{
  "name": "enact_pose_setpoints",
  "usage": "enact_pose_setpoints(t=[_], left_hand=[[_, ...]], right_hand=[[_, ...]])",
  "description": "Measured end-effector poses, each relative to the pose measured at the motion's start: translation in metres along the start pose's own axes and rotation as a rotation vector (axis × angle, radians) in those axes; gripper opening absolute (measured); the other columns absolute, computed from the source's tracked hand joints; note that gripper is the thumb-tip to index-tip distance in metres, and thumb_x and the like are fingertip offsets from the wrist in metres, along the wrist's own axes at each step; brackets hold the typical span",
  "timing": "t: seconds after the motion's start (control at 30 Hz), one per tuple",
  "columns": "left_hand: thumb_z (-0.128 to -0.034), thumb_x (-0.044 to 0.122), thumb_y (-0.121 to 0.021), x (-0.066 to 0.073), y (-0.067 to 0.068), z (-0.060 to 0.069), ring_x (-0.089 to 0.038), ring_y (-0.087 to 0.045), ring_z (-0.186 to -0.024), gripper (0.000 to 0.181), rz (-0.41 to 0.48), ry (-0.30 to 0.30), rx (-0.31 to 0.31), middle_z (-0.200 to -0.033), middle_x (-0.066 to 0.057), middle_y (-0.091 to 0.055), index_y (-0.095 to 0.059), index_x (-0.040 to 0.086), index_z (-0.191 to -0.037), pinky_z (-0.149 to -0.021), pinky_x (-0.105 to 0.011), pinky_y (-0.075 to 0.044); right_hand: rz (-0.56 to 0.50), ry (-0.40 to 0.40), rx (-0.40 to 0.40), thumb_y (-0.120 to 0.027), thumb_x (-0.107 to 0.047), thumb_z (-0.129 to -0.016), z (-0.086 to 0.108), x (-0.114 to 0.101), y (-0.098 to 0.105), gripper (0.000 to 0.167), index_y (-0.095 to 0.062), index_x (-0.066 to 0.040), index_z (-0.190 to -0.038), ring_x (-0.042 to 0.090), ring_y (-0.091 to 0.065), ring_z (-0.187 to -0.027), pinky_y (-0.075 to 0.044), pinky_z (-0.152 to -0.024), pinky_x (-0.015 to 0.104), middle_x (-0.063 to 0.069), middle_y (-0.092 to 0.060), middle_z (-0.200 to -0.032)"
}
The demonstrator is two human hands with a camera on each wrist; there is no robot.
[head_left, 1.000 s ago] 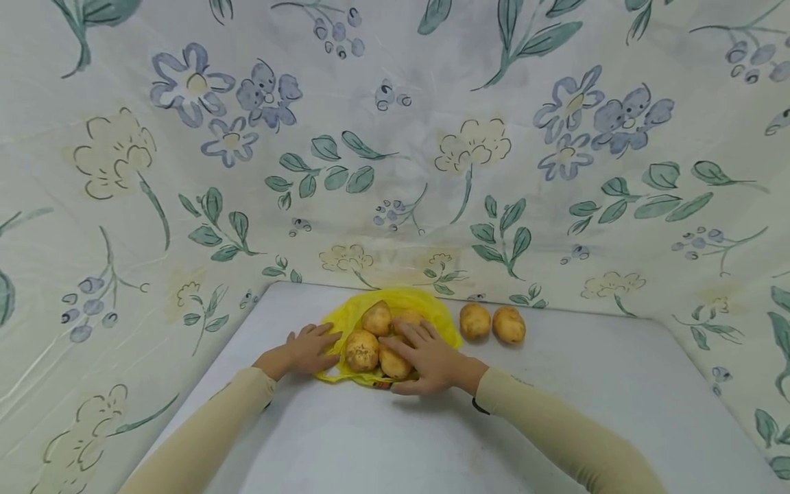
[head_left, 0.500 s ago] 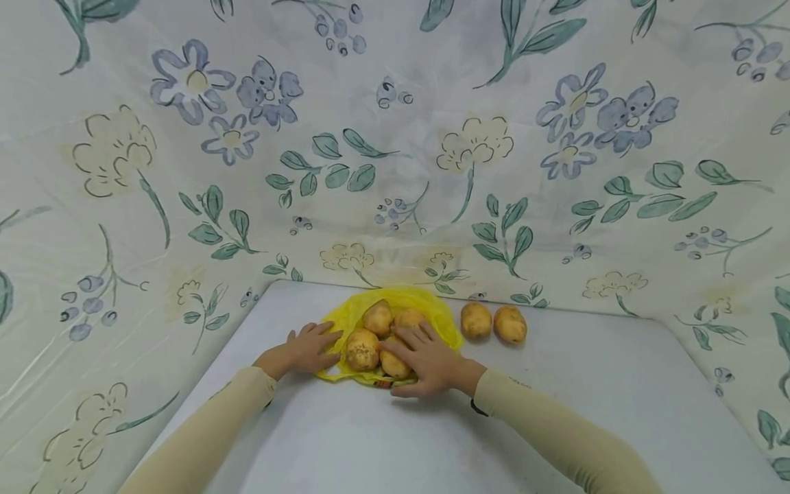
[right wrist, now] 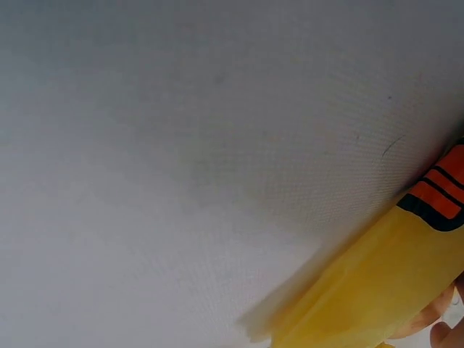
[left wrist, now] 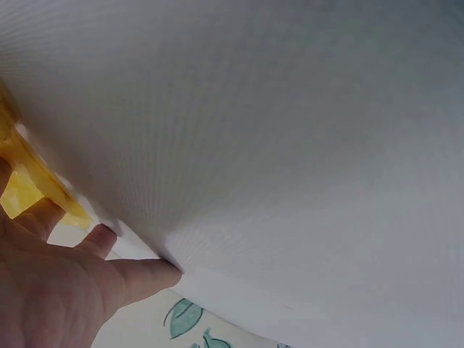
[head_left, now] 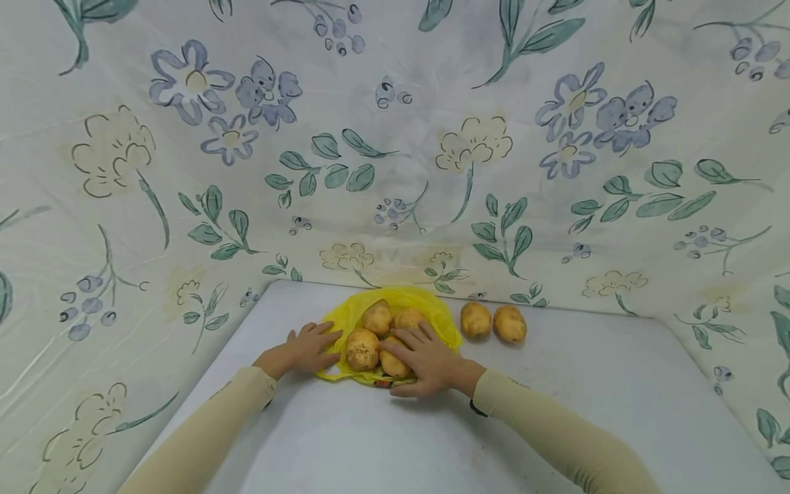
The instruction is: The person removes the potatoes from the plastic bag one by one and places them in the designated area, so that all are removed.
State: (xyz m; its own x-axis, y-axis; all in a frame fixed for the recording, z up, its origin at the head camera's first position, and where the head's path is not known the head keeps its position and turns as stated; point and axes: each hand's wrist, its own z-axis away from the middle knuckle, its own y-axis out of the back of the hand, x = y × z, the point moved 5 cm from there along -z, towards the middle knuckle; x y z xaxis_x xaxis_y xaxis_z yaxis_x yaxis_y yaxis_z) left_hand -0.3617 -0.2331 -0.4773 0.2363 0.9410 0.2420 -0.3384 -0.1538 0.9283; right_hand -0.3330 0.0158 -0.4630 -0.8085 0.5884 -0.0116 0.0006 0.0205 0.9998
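Note:
Several potatoes (head_left: 362,350) lie together on a spread yellow plastic bag (head_left: 352,312) in the head view. My left hand (head_left: 308,348) rests with its fingers spread on the bag's left edge. Over the potatoes at the right side lies my right hand (head_left: 428,360), fingers extended and touching them. The left wrist view shows the left hand (left wrist: 65,279) with its fingers apart beside the yellow bag (left wrist: 25,192). In the right wrist view, the bag (right wrist: 362,290) has a red and black print, and only a bit of the right hand (right wrist: 451,335) shows at the edge.
Two more potatoes (head_left: 476,321) (head_left: 509,324) sit side by side on the white table (head_left: 370,439), right of the bag. A floral sheet (head_left: 407,192) hangs behind the table and at its sides.

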Motion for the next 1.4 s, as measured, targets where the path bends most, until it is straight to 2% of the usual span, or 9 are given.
enact_pose_setpoints(t=[0.13, 0.37, 0.6, 0.83, 1.07, 1.4], left_hand=[[-0.0978, 0.045, -0.055, 0.0019, 0.0012, 0.0019, -0.051, -0.021, -0.144, 0.062, 0.003, -0.006, -0.001, -0.161, -0.019, -0.026, -0.043, 0.014, -0.150, -0.106, -0.080, -0.012], [-0.0978, 0.046, -0.055, 0.0017, 0.0017, 0.0020, -0.050, -0.021, -0.144, 0.062, 0.001, -0.010, 0.001, -0.161, -0.019, -0.026, -0.042, 0.015, -0.150, -0.106, -0.080, -0.012], [-0.0980, 0.046, -0.054, 0.0011, 0.0024, 0.0016, -0.051, -0.020, -0.144, 0.063, -0.009, -0.010, -0.004, -0.161, -0.020, -0.025, -0.042, 0.014, -0.151, -0.106, -0.080, -0.012], [-0.0980, 0.045, -0.055, 0.0029, 0.0024, 0.0042, -0.050, -0.021, -0.144, 0.062, -0.005, -0.003, -0.006, -0.161, -0.019, -0.025, -0.042, 0.014, -0.150, -0.107, -0.080, -0.012], [-0.0982, 0.045, -0.054, 0.0056, 0.0060, 0.0071, -0.051, -0.020, -0.144, 0.062, -0.012, 0.006, -0.002, -0.161, -0.019, -0.026, -0.043, 0.014, -0.150, -0.107, -0.080, -0.013], [-0.0982, 0.045, -0.054, 0.0063, 0.0059, 0.0073, -0.051, -0.021, -0.144, 0.062, -0.001, -0.004, -0.003, -0.161, -0.020, -0.025, -0.042, 0.014, -0.150, -0.106, -0.080, -0.013]], right_hand=[[0.003, 0.009, 0.009, -0.047, -0.071, -0.089, 0.0002, -0.0017, 0.0016, 0.081, -0.020, -0.035, -0.156, 0.024, -0.026, -0.148, -0.006, -0.122, 0.058, 0.005, -0.029, -0.159], [0.020, 0.035, 0.067, -0.051, -0.068, -0.090, -0.0006, -0.0031, 0.0065, 0.075, -0.030, -0.034, -0.153, 0.025, -0.037, -0.137, -0.024, -0.117, 0.049, 0.005, -0.038, -0.152], [0.035, 0.035, 0.079, -0.048, -0.070, -0.091, -0.0033, -0.0026, 0.0070, 0.071, -0.034, -0.036, -0.151, 0.023, -0.040, -0.135, -0.031, -0.115, 0.047, 0.003, -0.042, -0.149], [-0.048, 0.005, 0.035, -0.052, -0.068, -0.091, -0.0043, -0.0028, 0.0067, 0.071, -0.036, -0.035, -0.151, 0.020, -0.041, -0.132, -0.039, -0.111, 0.042, 0.002, -0.043, -0.148], [-0.160, -0.024, 0.005, -0.057, -0.064, -0.090, -0.0051, -0.0026, 0.0076, 0.072, -0.037, -0.032, -0.151, 0.024, -0.041, -0.138, -0.041, -0.111, 0.045, 0.006, -0.040, -0.151], [-0.301, -0.042, -0.003, -0.073, -0.052, -0.084, -0.0079, 0.0035, -0.0003, 0.069, -0.044, -0.030, -0.142, 0.016, -0.051, -0.125, -0.046, -0.105, 0.039, 0.002, -0.049, -0.142]])
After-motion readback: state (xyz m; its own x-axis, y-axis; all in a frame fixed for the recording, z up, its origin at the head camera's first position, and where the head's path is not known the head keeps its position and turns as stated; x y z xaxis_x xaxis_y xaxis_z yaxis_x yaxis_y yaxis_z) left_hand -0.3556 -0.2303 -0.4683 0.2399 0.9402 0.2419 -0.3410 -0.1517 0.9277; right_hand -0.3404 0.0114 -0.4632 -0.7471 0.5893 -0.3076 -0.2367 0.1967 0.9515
